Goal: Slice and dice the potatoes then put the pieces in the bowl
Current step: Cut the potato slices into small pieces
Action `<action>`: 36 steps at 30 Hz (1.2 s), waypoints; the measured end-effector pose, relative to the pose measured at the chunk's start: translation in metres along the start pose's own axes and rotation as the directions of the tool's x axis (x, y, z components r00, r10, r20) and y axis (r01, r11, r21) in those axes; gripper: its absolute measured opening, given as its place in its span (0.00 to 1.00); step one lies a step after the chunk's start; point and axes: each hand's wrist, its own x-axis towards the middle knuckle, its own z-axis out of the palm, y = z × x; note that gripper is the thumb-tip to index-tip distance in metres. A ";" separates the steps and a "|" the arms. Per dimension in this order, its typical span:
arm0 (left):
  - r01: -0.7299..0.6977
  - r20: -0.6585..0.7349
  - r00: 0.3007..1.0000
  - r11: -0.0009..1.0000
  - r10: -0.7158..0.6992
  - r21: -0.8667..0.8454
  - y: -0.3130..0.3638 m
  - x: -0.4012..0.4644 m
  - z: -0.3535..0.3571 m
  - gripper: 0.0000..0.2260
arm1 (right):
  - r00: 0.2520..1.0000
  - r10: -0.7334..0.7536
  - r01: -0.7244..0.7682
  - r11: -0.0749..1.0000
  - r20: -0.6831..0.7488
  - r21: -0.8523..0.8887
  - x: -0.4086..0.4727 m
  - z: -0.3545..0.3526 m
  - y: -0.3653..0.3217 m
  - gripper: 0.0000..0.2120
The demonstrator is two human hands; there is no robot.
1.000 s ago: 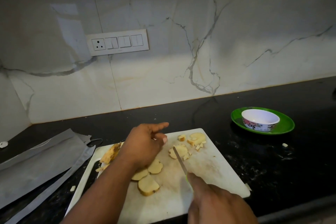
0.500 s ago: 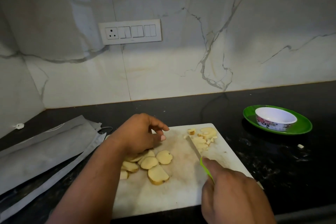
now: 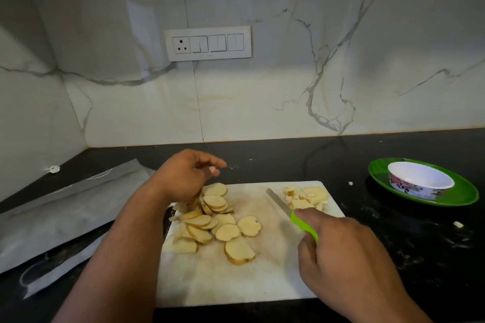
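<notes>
A pile of round potato slices point(image 3: 210, 220) lies on the left half of the white cutting board point(image 3: 236, 283). A small heap of diced potato point(image 3: 307, 198) sits at the board's far right corner. My left hand point(image 3: 186, 176) is raised over the far left of the slices, fingers loosely curled, its lower edge touching the pile. My right hand point(image 3: 346, 265) grips the green handle of a knife point(image 3: 304, 227). Its blade lies low over the board beside the diced heap. The white floral bowl point(image 3: 420, 181) stands on a green plate point(image 3: 462, 191) to the right.
A grey plastic bag point(image 3: 65, 217) lies flat on the black counter to the left of the board. Loose potato bits point(image 3: 458, 224) are scattered on the counter near the plate. A switch panel point(image 3: 207, 43) is on the marble wall behind.
My left hand has swept the slices together at the board's left and lifted a little. The knife has moved right, up against the diced heap.
</notes>
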 end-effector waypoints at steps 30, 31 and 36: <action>0.396 0.234 0.887 0.916 -0.398 0.055 -0.018 -0.019 -0.032 0.36 | 0.984 -0.176 0.127 0.791 0.023 0.598 0.056 0.048 0.030 0.14; 0.387 0.224 0.894 0.921 -0.388 0.050 -0.019 -0.018 -0.033 0.41 | 0.985 -0.173 0.128 0.790 0.018 0.600 0.056 0.048 0.030 0.14; 0.384 0.267 0.885 0.922 -0.380 0.039 -0.020 -0.015 -0.032 0.53 | 0.985 -0.171 0.122 0.790 0.025 0.600 0.058 0.050 0.030 0.13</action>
